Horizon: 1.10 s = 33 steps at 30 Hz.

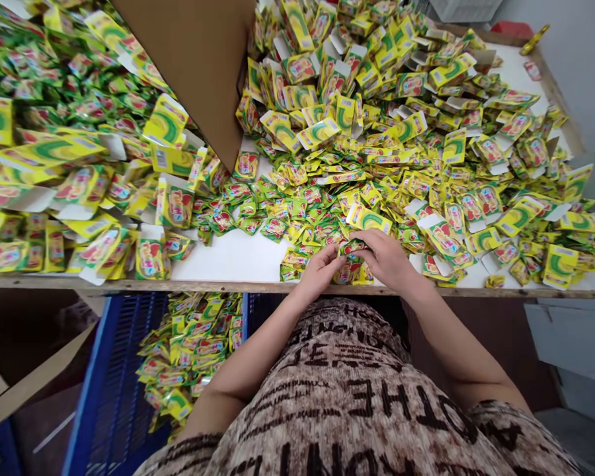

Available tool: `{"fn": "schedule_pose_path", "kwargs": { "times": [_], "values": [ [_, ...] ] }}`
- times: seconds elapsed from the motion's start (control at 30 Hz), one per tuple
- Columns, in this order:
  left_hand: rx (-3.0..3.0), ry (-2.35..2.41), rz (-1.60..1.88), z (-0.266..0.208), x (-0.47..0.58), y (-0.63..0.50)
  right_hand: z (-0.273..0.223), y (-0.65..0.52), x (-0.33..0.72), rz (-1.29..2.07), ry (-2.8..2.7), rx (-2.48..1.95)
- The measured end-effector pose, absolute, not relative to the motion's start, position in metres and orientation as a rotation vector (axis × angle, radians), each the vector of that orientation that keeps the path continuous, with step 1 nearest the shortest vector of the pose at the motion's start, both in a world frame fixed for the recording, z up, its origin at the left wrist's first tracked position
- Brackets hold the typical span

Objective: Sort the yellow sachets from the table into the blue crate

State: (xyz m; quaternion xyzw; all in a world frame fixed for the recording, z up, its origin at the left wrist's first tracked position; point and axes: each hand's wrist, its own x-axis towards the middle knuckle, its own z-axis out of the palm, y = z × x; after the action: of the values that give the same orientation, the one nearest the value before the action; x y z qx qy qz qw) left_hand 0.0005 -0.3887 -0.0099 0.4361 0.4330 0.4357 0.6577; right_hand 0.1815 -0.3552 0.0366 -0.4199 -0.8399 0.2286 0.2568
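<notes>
Close to the table's front edge, my left hand (320,270) and my right hand (385,260) meet over a heap of small packets. Between their fingertips is a small green-and-red sachet (353,246). My right thumb and fingers are closed on its right side, and my left thumb and forefinger pinch its left edge. Part of the sachet is hidden by the fingers. Under my hands lie more yellow-green sachets (347,272). Just beyond my right fingers lies a yellow box (369,219) with a green curved print.
A brown cardboard sheet (193,66) stands upright, dividing piles of boxes and sachets. Opened yellow boxes (439,235) lie to the right, and more boxes (151,254) to the left. Below the wooden table edge (218,287), a blue crate (114,370) holds many sachets.
</notes>
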Motion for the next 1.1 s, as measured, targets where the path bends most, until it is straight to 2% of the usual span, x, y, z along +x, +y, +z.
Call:
{"fn": "schedule_pose_path", "kwargs": {
  "times": [0.33, 0.57, 0.8, 0.97, 1.1],
  "values": [
    [0.765, 0.958, 0.996, -0.002, 0.013, -0.390, 0.029, -0.365, 0.178, 0.526, -2.125, -1.141],
    [0.763, 0.981, 0.987, 0.000, 0.013, -0.388, 0.044, -0.360, 0.183, 0.409, -2.478, -1.143],
    [0.933, 0.972, 0.933, -0.002, 0.008, -0.393, 0.082, -0.342, 0.178, 0.467, -2.913, -1.135],
    [0.990, 0.942, 0.935, -0.009, 0.006, -0.393, 0.084, -0.343, 0.171, 0.463, -2.937, -1.117],
    [0.960, 0.920, 0.956, -0.009, 0.004, -0.394, 0.076, -0.347, 0.175, 0.588, -2.775, -1.126]
  ]
}}
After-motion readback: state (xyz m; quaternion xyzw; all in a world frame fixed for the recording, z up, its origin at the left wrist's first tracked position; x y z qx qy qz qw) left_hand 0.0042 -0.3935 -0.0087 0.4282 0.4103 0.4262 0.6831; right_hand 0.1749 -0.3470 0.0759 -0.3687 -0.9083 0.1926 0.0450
